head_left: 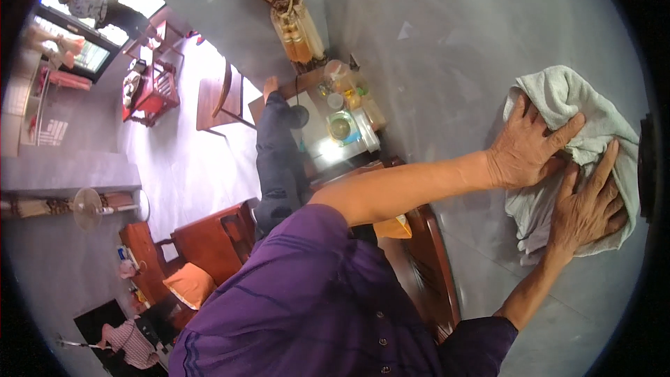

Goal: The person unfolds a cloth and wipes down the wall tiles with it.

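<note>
A pale green-white towel [569, 98] is bunched in loose folds against the smooth grey wall at the right. My left hand [534, 143] presses on its left part, thumb stretched across the cloth and fingertips tucked into the folds. Lower and further right, my right hand [590, 213] lies over the towel with its fingers bent and spread on the fabric. Both hands hold the cloth to the surface, close beside each other. The folds hide some fingertips. Both arms come out of purple sleeves.
A dark fixture [650, 167] borders the towel's right side. Containers and a green-topped jar [340, 129] crowd a table. Wooden furniture [209, 237], an orange cushion [190, 285] and a fan [88, 209] stand left. Two other people [105, 10] are further off.
</note>
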Tool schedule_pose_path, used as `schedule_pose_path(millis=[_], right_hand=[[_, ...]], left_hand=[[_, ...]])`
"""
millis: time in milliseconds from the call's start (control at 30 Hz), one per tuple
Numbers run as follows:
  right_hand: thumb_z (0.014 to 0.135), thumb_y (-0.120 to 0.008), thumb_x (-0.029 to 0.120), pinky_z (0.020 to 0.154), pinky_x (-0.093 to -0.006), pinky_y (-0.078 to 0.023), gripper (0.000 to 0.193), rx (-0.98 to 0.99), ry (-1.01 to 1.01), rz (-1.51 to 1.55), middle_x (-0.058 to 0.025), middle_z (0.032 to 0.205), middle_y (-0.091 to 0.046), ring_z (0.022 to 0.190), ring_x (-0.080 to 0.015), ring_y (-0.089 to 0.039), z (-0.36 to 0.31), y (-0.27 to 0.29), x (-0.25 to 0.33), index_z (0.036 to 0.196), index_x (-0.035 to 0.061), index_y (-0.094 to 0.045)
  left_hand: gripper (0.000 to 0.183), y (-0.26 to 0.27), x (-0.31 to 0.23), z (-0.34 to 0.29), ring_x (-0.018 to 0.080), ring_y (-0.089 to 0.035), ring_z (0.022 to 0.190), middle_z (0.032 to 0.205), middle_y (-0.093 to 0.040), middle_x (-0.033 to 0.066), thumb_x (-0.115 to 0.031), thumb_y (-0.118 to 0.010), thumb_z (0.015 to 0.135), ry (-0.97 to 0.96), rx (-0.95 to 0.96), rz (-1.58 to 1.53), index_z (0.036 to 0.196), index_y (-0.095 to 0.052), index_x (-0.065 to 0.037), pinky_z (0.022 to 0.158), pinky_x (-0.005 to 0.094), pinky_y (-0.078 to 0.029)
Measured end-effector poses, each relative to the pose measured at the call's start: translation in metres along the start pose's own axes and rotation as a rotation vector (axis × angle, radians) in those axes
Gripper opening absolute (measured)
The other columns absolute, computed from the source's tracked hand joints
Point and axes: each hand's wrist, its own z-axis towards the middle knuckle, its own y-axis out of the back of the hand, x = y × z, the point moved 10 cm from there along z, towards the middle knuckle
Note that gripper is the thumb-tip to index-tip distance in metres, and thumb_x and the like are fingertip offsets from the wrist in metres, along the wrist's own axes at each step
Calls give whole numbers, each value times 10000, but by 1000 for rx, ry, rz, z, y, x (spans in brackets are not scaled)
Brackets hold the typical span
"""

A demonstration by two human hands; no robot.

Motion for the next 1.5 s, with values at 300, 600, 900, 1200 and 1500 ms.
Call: schedule_pose_path(millis=[300, 600, 900, 1200, 1500], right_hand=[[866, -576, 548, 1065, -513, -244, 762, -77, -284, 27, -156, 1287, -590, 1238, -367, -479, 44, 24, 4, 1487, 144, -400], [781, -666, 332, 930, -463, -431, 558, -291, -179, 384, -110, 1080, -649, 1023, -335, -591, 276, 19, 75, 1277, 89, -587], [807, -609, 97, 1019, -483, -388, 693, 37, 210, 784, -183, 1167, -607, 1081, -344, -580, 148, -40, 212, 1471, 97, -410], [872, -571, 317, 1096, -584, -230, 662, -389, -382, -74, -166, 1362, -501, 1286, -404, -411, 230, 84, -39, 1453, 48, -401], [749, -706, 337, 953, -520, -363, 696, -523, -115, 139, -133, 1197, -612, 1102, -298, -571, 461, 61, 83, 1388, 148, -506]], left_hand=[[806, 20, 1, 66, 392, -366, 1340, 1430, -436, 183, -332, -692, 743, -304, 61, 21, 1491, -418, -212, 1100, 629, -152], [410, 138, 131, 245, 428, -497, 1105, 1226, -548, 260, -193, -515, 925, -137, -139, 172, 1281, -519, 11, 970, 494, -374], [558, 102, 199, 21, 482, -297, 1361, 1445, -362, 330, -238, -437, 981, 148, -15, 157, 1398, -345, 122, 1150, 535, -160], [607, 108, -53, 290, 427, -449, 1236, 1227, -539, 230, -224, -620, 791, -573, -185, -115, 1376, -546, -83, 1083, 599, -250], [581, 242, 143, 402, 461, -522, 1114, 1147, -582, 303, -264, -542, 888, -223, -493, 214, 1419, -445, -48, 1030, 564, -327]])
